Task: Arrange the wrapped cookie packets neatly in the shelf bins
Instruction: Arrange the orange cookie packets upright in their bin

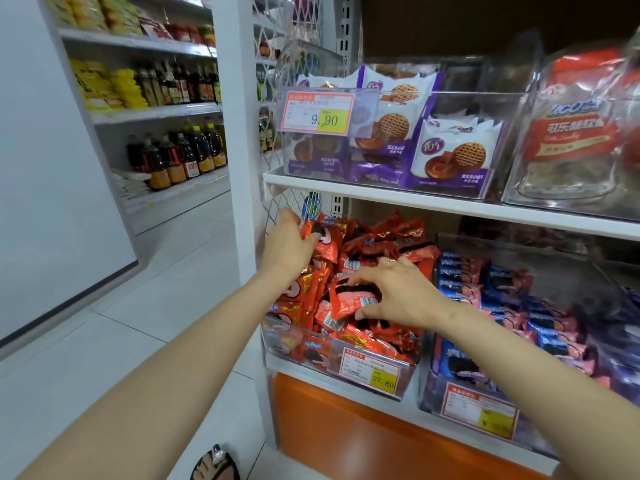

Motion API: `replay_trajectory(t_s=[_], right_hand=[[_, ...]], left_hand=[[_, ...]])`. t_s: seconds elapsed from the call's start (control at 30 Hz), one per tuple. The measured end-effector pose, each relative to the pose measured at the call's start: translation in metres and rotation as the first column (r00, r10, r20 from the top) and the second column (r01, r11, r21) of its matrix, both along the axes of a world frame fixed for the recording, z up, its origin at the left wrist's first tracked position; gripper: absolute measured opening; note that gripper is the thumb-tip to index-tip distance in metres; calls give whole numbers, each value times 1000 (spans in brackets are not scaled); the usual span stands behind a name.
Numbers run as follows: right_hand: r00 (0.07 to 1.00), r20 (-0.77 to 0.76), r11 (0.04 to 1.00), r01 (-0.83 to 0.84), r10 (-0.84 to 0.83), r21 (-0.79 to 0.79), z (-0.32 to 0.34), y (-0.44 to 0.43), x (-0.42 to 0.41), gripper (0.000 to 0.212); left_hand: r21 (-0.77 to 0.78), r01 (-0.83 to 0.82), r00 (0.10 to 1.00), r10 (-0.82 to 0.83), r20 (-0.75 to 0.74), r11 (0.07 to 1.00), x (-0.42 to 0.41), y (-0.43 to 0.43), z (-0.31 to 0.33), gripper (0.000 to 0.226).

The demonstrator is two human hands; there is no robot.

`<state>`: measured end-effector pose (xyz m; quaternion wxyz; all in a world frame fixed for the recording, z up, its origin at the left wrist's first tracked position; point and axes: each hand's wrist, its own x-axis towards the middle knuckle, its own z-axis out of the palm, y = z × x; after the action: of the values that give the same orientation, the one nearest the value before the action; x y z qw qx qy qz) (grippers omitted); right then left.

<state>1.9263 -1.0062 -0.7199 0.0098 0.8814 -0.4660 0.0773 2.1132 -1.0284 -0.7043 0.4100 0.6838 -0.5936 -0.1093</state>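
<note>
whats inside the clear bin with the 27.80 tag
A loose heap of red cookie packets, rising above the rim of the bin. The left hand touches its back; the right hand pinches one packet on top. The floor and lower layers are covered.

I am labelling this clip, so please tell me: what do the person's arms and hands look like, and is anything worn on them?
The left arm and the right arm are bare, with no sleeve in view. The left hand wears nothing. The right hand has a ring on one finger. No gloves or watch show.
</note>
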Motion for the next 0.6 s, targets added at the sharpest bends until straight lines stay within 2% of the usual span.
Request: replay_trajectory(t_s=[0.1,0.17,0.23,0.27,0.33,0.37,0.47,0.6], right_hand=[[989,150,1000,-9,8,4,-2,-1,-4,58],[946,322,998,-33,13,57,-3,0,-6,55],[871,492,992,-49,-15,117,1,1,-7,51],[832,553,989,-47,-38,138,5,3,-7,49],[769,633,989,-7,-88,146,17,-2,-4,46],[770,629,991,30,-107,132,22,-9,-2,45],[855,495,988,132,-157,85,33,-47,12,53],[866,449,975,184,-220,122,26,-109,44,50]], left_hand=[[68,-71,945,45,323,995,0,-19,6,36],[83,-133,829,65,556,988,1,-21,9,38],[63,-157,727,73,683,986,0,-15,10,40],[45,-144,707,71,703,989,0,-10,10,38],[25,-95,736,53,674,995,3,6,8,33],[35,-79,766,38,642,996,6,16,7,33],[83,-50,827,-5,563,995,12,46,0,32],[93,60,893,-95,441,994,14,72,-6,23]])
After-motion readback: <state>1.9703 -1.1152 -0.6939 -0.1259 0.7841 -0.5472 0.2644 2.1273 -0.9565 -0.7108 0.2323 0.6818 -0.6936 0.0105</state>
